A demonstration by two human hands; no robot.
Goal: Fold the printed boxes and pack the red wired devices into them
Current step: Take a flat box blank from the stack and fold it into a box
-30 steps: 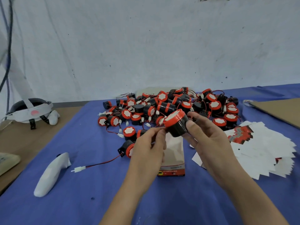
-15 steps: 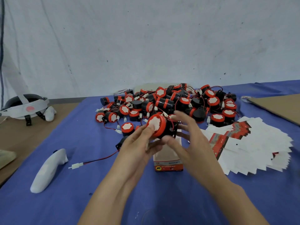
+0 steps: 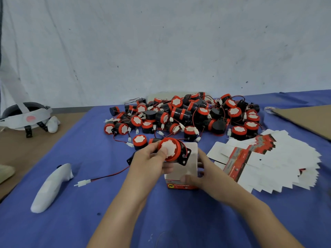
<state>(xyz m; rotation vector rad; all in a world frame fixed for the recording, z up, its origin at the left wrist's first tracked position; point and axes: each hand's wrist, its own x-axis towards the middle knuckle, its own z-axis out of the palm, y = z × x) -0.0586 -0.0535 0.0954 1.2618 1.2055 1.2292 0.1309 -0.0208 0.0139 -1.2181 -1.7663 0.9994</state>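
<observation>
My left hand [image 3: 150, 162] grips a red-and-black round wired device [image 3: 172, 151], its white-centred face turned toward me, thumb across the face. Just behind and below it stands a folded printed box [image 3: 184, 169] on the blue cloth. My right hand [image 3: 200, 173] holds that box, thumb on its front near the orange base strip. A big pile of red wired devices [image 3: 182, 113] lies farther back. A fanned stack of flat printed box blanks [image 3: 272, 158] lies to the right.
A white controller [image 3: 52, 187] lies at the left on the blue cloth [image 3: 89, 221]. A loose red-black wire with white plug [image 3: 84, 182] trails beside it. A headset [image 3: 26, 115] sits far left; brown cardboard [image 3: 308, 119] lies far right. A wall stands behind.
The device has passed from my right hand to my left and turned face toward me. My right hand dropped onto the box. The view shifted slightly left.
</observation>
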